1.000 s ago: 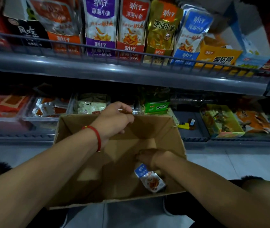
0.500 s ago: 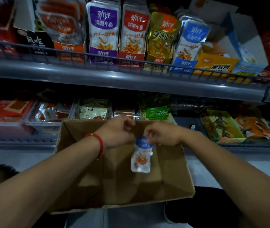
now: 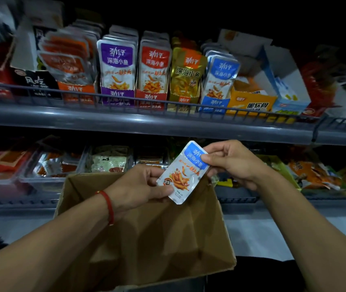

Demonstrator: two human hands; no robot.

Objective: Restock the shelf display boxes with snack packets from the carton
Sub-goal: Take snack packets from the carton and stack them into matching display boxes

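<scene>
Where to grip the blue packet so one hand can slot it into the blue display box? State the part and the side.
Grip the blue packet by its top sealed edge, from the right, as the right hand does: it is flat and thin, so a pinch there leaves the bottom free to enter the blue display box. The left hand should let go.

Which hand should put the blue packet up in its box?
Probably the right hand: it pinches the blue-topped foil snack packet at its top, nearer the blue cardboard display box up right.
</scene>
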